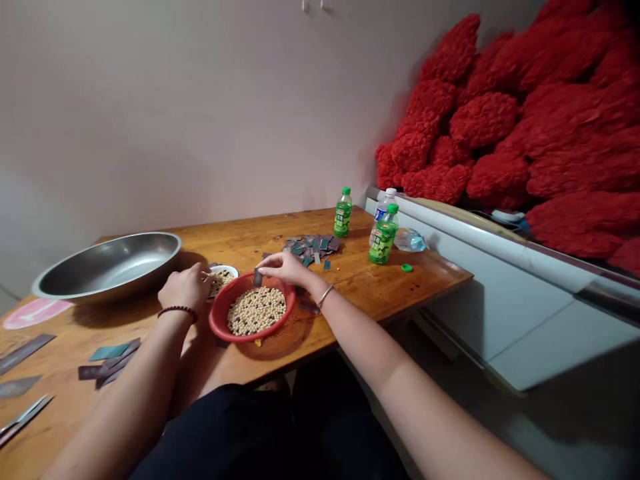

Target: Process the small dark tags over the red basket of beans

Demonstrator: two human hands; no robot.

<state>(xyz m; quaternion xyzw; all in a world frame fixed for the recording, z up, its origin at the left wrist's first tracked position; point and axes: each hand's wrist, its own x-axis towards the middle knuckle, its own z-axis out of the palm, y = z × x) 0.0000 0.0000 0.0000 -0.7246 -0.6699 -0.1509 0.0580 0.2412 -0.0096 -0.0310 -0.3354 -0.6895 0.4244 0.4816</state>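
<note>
A red plastic basket point(217, 319) stands near the table's front edge, holding pale beans point(256, 312) mixed with some dark ones. My right hand point(289, 268) is over its far rim, thumb and fingers pinched on a small dark rectangular piece point(258, 277). Just left of the basket is a small white bowl point(234, 271) with similar beans point(219, 283). At that bowl's left side is my left hand point(186, 288), its fingers curled closed. Whatever the left fingertips hold is too small and partly hidden to make out.
A wide metal basin point(113, 263) stands at left. Dark strips point(113, 363) and scissors point(25, 420) lie nearer. Behind the basket is a pile of dark and green pieces point(315, 248). Green-labelled bottles point(383, 237) stand at right, beside a white cabinet point(525, 293) and red bundles point(485, 123).
</note>
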